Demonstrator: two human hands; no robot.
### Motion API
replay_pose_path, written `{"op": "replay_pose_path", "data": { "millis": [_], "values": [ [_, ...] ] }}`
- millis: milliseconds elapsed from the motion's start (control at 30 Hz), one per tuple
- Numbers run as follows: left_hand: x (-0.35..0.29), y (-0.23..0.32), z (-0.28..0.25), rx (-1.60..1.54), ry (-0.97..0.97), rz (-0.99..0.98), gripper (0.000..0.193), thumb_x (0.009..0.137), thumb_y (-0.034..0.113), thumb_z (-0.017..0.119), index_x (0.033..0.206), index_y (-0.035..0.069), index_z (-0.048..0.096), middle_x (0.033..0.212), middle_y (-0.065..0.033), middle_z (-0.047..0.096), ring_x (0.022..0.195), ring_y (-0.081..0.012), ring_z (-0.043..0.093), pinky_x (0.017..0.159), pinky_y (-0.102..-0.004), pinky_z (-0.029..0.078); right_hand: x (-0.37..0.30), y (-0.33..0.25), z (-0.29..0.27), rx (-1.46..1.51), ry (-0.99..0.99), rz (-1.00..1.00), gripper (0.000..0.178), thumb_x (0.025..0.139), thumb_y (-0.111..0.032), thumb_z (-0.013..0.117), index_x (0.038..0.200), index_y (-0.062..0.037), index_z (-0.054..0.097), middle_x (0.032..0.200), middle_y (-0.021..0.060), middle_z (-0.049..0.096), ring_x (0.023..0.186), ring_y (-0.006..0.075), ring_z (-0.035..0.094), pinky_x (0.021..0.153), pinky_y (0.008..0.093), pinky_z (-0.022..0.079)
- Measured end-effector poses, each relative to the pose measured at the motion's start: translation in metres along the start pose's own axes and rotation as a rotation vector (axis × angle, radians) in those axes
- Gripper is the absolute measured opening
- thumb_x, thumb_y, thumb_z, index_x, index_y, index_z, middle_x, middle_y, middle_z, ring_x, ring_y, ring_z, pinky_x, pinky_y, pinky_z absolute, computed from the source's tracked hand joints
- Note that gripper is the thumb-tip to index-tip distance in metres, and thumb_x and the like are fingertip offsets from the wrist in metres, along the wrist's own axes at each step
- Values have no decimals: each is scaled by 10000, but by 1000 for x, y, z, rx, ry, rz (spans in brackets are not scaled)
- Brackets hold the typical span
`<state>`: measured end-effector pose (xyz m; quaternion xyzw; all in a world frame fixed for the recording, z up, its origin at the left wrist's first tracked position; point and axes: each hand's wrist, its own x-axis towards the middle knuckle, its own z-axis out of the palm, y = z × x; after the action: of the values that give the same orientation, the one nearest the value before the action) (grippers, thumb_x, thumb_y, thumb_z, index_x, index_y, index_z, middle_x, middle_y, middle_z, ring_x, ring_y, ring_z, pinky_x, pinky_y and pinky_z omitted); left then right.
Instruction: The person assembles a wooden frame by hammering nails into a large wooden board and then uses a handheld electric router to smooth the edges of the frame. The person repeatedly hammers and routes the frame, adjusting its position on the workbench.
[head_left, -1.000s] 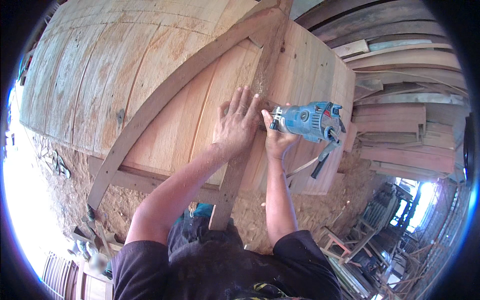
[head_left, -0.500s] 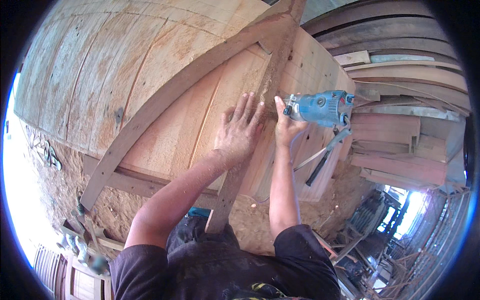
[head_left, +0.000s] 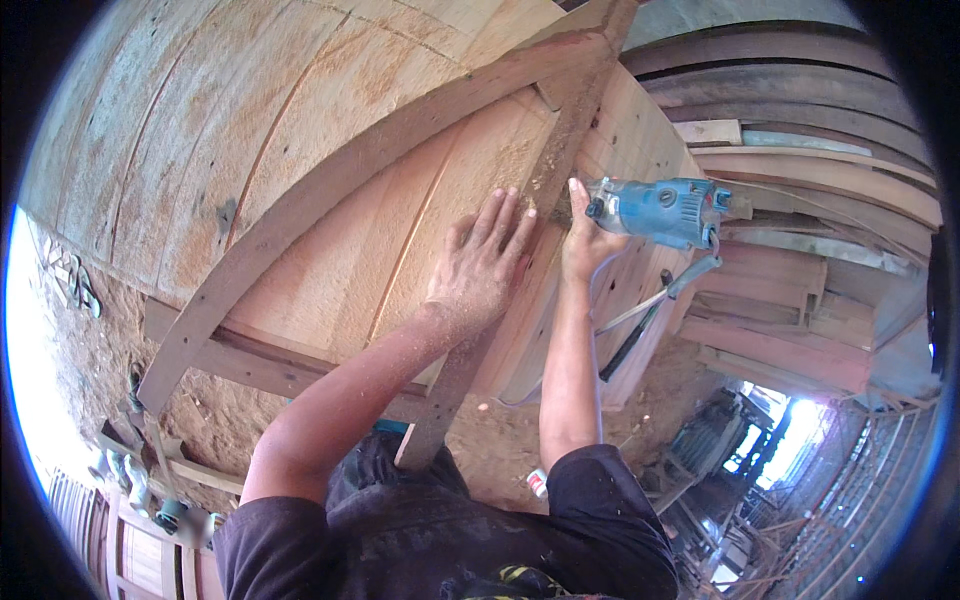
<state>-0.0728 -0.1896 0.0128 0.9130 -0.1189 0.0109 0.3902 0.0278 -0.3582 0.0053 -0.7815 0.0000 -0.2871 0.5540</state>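
Note:
A blue trim router (head_left: 665, 210) lies on its side in the air, its base end against the edge of a straight wooden bar (head_left: 565, 150). My right hand (head_left: 590, 240) is wrapped round the router's base end, thumb pointing up. My left hand (head_left: 480, 258) rests flat beside and partly over the bar, fingers stretched out, on a dusty panel of joined planks (head_left: 400, 230). A curved wooden frame piece (head_left: 330, 180) arcs across the panel and meets the bar at the top. Sawdust lies along the bar and my left hand. The router's bit is hidden.
A thick cord (head_left: 695, 275) hangs from the router beside a dark thin strip (head_left: 632, 340). Stacked boards (head_left: 790, 100) fill the right side. Sandy ground (head_left: 500, 440) shows below, with a small red-and-white container (head_left: 537, 483). Sandals (head_left: 82, 290) lie at the far left.
My right hand and the router have shifted slightly right and farther from my left fingertips. My left hand stays about in place on the panel. The whole view has tilted a little.

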Motion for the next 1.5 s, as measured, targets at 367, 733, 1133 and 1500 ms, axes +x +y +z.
{"op": "replay_pose_path", "data": {
  "millis": [367,733,1133,1500],
  "values": [
    [0,0,-6,-20,-39,-3,746,1007,208,587,1693,77,322,1758,-213,298,1649,-330,261,1269,-520,269,23,9,11,22,42,-16,489,835,88,889,1239,76,614,1183,132,678,979,174,692,870,308,624],
    [0,-1,-10,-57,-105,5,773,985,134,557,1705,68,283,1780,-230,228,1671,-327,198,1287,-527,238,41,27,8,-66,2,-27,418,858,8,908,1194,32,660,1134,97,708,963,166,682,875,324,583],
    [0,-1,-13,-80,-138,-9,808,974,134,563,1717,79,251,1793,-217,192,1680,-313,166,1287,-521,247,51,24,14,-44,-14,-14,461,861,11,902,1231,13,627,1166,94,686,992,179,679,882,325,592],
    [-1,-2,-13,-85,-146,-3,789,984,134,538,1717,80,253,1791,-226,191,1680,-322,164,1296,-523,234,58,33,16,22,8,-9,508,826,46,918,1241,41,625,1161,123,694,1014,192,674,895,357,600]
  ]
}}
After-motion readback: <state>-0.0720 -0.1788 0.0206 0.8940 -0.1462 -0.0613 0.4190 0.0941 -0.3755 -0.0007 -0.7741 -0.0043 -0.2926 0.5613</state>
